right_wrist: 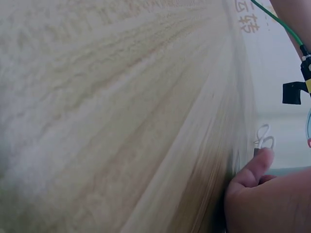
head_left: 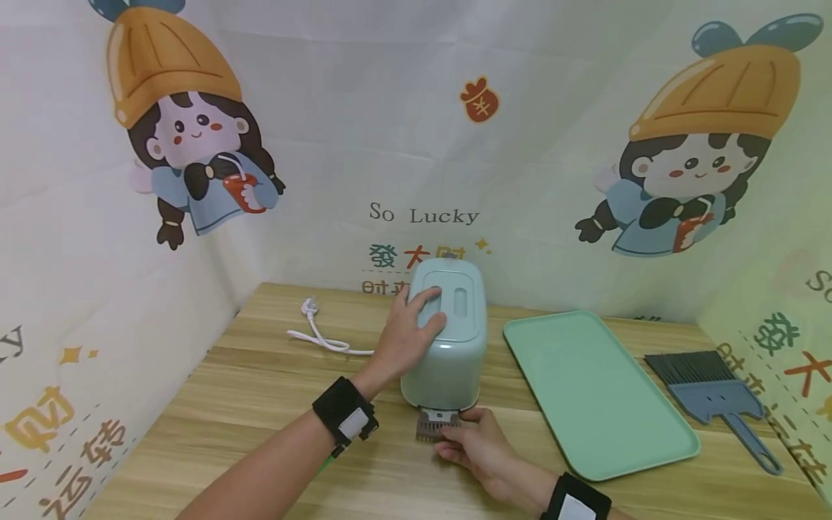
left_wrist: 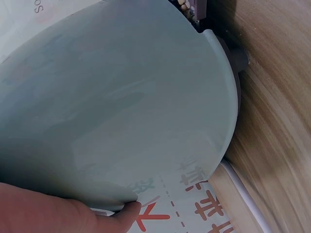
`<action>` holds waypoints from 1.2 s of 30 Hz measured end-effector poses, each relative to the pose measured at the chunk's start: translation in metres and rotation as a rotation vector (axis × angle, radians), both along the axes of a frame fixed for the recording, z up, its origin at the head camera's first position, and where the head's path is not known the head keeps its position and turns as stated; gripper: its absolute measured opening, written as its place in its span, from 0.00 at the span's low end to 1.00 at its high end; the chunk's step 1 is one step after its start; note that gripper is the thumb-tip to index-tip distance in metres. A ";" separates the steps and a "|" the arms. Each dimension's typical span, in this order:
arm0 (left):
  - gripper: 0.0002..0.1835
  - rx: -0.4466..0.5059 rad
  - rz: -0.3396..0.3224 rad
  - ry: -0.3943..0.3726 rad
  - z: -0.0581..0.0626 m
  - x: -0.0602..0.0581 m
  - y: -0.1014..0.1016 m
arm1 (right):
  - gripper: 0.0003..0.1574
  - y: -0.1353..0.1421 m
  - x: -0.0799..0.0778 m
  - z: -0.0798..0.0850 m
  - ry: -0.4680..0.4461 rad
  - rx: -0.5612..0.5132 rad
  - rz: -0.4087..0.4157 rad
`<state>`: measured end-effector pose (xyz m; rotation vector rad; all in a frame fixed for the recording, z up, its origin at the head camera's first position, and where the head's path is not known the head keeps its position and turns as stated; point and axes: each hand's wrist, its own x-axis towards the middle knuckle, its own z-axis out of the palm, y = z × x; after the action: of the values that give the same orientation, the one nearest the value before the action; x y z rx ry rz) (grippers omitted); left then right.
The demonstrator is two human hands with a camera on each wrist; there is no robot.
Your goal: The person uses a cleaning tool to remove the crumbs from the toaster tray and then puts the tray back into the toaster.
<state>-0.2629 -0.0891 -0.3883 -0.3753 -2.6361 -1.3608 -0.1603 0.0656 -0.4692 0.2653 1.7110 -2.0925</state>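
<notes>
A pale blue-green toaster stands on the table with a flat lid over its top. My left hand rests on it, some fingers spread over the lid and others along its left side. In the left wrist view a fingertip touches the glossy side of the toaster. A dark grey slotted crumb tray sticks out from the toaster's near bottom end, and my right hand pinches its right side. Crumbs show on the tray in the left wrist view.
A white cord with a plug lies left of the toaster. On the right are a mint green tray and, beyond it, a blue-grey hand brush with dark bristles. Printed cloth hangs behind the wooden table.
</notes>
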 end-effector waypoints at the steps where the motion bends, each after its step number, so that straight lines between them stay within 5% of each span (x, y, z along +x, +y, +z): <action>1: 0.26 0.003 -0.003 -0.002 0.000 0.000 0.000 | 0.29 0.001 -0.001 0.001 -0.017 -0.006 0.011; 8: 0.26 -0.003 -0.003 -0.003 0.000 0.000 0.001 | 0.18 0.010 -0.005 0.007 -0.066 -0.035 0.098; 20: 0.26 -0.007 -0.010 0.008 0.000 0.000 0.001 | 0.19 0.013 -0.004 0.007 -0.047 -0.041 0.125; 28: 0.26 0.000 -0.010 0.007 0.002 0.001 0.001 | 0.28 0.015 0.001 0.002 -0.002 -0.065 0.155; 36: 0.26 0.002 -0.005 0.010 0.002 0.001 0.001 | 0.23 0.013 0.006 0.000 0.049 -0.017 0.154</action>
<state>-0.2619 -0.0884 -0.3866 -0.3875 -2.6272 -1.3586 -0.1543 0.0791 -0.4695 0.0755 1.6841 -2.0159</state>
